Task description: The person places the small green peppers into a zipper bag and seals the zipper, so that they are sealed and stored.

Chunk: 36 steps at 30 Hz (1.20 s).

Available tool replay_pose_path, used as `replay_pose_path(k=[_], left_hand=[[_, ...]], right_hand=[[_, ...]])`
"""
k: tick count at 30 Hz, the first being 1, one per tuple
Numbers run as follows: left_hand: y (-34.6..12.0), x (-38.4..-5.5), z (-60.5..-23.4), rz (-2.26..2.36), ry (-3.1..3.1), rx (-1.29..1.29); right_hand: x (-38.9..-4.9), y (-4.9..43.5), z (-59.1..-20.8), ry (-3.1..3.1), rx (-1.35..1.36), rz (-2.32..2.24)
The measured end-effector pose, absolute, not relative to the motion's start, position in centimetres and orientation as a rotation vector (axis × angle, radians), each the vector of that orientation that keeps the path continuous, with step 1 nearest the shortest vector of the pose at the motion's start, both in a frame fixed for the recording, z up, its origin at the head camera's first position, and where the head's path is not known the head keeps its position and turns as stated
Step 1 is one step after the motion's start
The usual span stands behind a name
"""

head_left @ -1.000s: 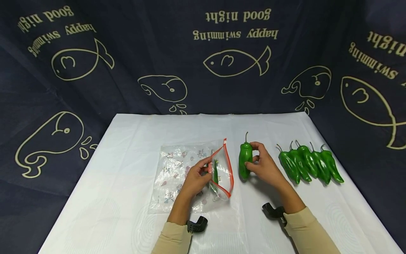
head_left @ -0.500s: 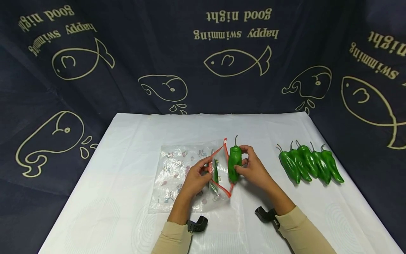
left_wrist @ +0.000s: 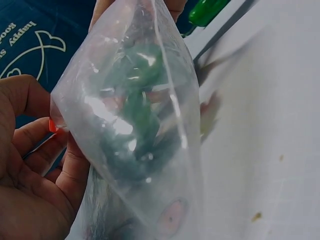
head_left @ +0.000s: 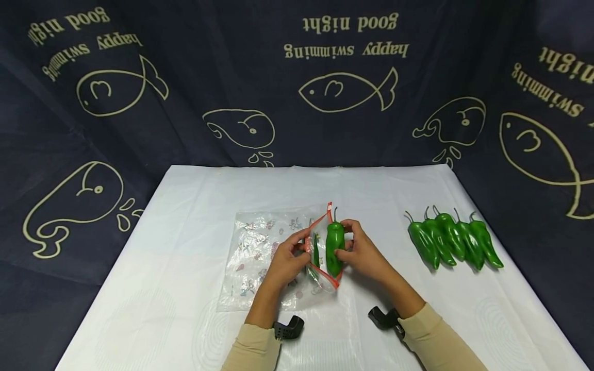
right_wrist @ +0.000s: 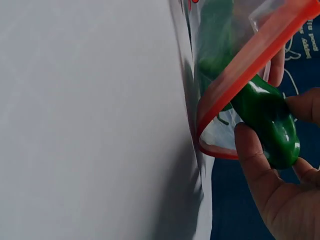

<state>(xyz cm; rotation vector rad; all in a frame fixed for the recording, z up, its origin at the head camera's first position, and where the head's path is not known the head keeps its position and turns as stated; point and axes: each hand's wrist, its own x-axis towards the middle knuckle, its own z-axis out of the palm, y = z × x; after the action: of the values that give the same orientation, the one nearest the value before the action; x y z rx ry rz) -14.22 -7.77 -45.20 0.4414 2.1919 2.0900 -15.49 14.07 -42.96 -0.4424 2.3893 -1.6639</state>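
Observation:
A clear zip bag (head_left: 255, 257) with a red zip rim and small printed figures lies on the table, its mouth gaping toward the right. My left hand (head_left: 286, 260) pinches the red rim on the near side of the mouth. With thumb and fingers my right hand (head_left: 364, 255) holds a green pepper (head_left: 335, 247), stem up in the head view, at the mouth. In the right wrist view one end of this pepper (right_wrist: 272, 125) is past the red rim (right_wrist: 245, 70). Blurry green shapes (left_wrist: 140, 110) show through the plastic in the left wrist view; another green pepper (right_wrist: 216, 40) is inside.
Several green peppers (head_left: 445, 239) lie side by side on the right of the white-covered table (head_left: 185, 196). A dark curtain (head_left: 260, 77) with fish drawings and lettering hangs behind. Black wrist cameras (head_left: 290, 327) sit on both wrists.
My right hand has carried the green pepper leftward and slightly toward me, from beside the bag to its mouth. My left hand keeps its grip on the rim.

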Motion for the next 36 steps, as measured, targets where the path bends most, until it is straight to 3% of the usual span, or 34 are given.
replay_pose_path(k=[9,26,36], left_hand=[[-7.7,-14.1,-45.0,2.070,2.224,0.436],[-7.5,-13.8,-45.0,2.053,2.264,0.476],[-7.6,-13.7,-44.7,2.057,2.249,0.480]], right_hand=[[-16.8,14.3,-46.5,2.403,-0.487,-1.591],[-16.8,14.1,-46.7,2.537,-0.509,-1.383],[-16.5,14.1,-46.4,2.465,-0.427,-1.542]])
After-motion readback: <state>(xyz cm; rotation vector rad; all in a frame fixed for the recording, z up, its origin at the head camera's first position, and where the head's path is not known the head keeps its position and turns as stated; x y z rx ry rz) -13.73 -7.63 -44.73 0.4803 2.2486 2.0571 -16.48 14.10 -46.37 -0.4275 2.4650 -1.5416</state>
